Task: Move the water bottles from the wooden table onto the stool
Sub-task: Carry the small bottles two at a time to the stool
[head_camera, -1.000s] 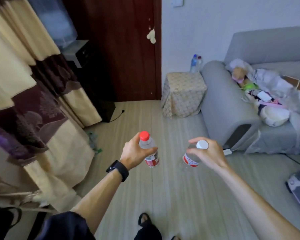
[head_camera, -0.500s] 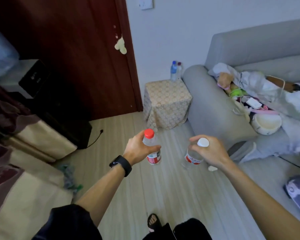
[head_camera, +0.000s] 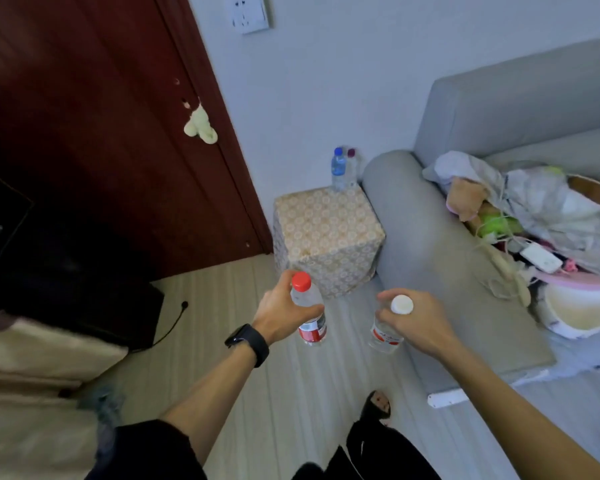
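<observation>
Beside the sofa (head_camera: 430,237), the stool (head_camera: 326,233) looms nearer than a second ago, so the carry looks almost over; two bottles (head_camera: 342,168) already stand at its back corner. The left hand (head_camera: 281,310) has its fingers wrapped round the red-capped bottle (head_camera: 310,323). The right hand (head_camera: 420,320) clasps the white-capped bottle (head_camera: 385,336) under its cap. Both bottles hang over the floor (head_camera: 291,393), just short of the stool, long axes near vertical, caps up.

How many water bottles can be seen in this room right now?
4. A red-capped bottle is in the left hand, a white-capped bottle in the right hand, and a blue-capped bottle and a dark-capped bottle stand together at the back of the stool. Others may be hidden.
</observation>
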### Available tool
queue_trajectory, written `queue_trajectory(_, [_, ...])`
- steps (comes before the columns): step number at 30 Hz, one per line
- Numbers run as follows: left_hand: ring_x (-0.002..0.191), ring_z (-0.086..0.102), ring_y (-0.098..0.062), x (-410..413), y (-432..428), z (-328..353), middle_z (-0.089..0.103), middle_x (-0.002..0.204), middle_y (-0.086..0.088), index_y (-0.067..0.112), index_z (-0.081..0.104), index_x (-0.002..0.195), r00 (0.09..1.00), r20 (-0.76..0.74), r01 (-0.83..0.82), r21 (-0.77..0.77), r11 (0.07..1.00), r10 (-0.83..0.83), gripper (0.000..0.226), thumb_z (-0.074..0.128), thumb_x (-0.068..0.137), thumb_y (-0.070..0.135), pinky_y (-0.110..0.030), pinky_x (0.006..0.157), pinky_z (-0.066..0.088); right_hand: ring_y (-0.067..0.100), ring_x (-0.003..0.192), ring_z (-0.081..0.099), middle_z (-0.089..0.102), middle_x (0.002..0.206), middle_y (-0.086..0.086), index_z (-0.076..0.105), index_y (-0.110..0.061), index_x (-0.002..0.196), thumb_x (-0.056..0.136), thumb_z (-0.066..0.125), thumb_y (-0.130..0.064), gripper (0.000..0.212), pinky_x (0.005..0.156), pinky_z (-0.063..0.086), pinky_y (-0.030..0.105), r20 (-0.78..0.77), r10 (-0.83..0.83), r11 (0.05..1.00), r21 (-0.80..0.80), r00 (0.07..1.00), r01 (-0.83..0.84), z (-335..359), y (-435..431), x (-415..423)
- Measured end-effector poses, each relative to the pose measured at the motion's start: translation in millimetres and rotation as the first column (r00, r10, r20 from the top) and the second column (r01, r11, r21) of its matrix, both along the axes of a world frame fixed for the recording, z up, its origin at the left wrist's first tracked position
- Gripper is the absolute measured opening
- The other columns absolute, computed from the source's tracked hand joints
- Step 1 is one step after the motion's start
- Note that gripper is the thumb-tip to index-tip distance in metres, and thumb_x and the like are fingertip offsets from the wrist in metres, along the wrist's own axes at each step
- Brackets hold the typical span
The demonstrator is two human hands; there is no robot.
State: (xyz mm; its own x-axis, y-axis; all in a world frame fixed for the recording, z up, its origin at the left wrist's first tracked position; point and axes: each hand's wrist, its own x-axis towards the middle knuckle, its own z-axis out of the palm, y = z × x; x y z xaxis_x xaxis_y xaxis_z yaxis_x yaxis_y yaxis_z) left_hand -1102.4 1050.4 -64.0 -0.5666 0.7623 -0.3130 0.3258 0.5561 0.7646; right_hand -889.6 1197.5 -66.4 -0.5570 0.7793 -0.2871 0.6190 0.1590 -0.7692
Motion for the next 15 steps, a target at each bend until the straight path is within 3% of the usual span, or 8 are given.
queue_trajectory(4, [0.09, 0.063, -0.006, -24.4, 68.9, -1.9, 0.063, 0.098, 0.015, 0.032, 0.051, 0.111, 0.997, 0.026, -0.075, -0.002, 0.997, 0.075, 0.048, 0.082, 0.074, 0.033, -0.028, 0.077, 0.055, 0.007, 0.087, 0.066, 0.07, 0.087, -0.016, 0.07, -0.04, 0.085, 0.074, 0.081, -0.021, 0.024, 0.082, 0.048, 0.022, 0.017, 0.02, 1.0, 0.009, 1.0, -0.02, 0.1, 77.6, -33.2])
queue_trajectory(11, [0.094, 0.061, -0.013, -89.3, 184.5, -30.3, 0.061, 0.108, 0.006, 0.026, 0.045, 0.118, 0.986, 0.078, -0.143, -0.065, 0.988, 0.147, 0.062, 0.085, 0.071, 0.03, -0.032, 0.079, 0.055, 0.006, 0.092, 0.065, 0.071, 0.097, -0.013, 0.072, -0.034, 0.098, 0.076, 0.077, -0.026, 0.024, 0.079, 0.042, 0.017, 0.062, 0.047, 0.999, -0.007, 0.997, -0.047, -16.8, 197.0, -101.0])
queue_trajectory(15, [0.093, 0.062, -0.018, -133.4, 248.4, -51.7, 0.062, 0.106, 0.004, 0.024, 0.046, 0.114, 0.99, 0.082, -0.109, -0.079, 0.991, 0.116, 0.06, 0.086, 0.069, 0.028, -0.029, 0.073, 0.052, 0.007, 0.099, 0.062, 0.07, 0.106, -0.009, 0.073, -0.026, 0.113, 0.067, 0.068, -0.042, 0.049, 0.08, 0.038, 0.012, 0.11, 0.043, 0.999, -0.021, 0.993, -0.041, -32.4, 257.3, -145.7])
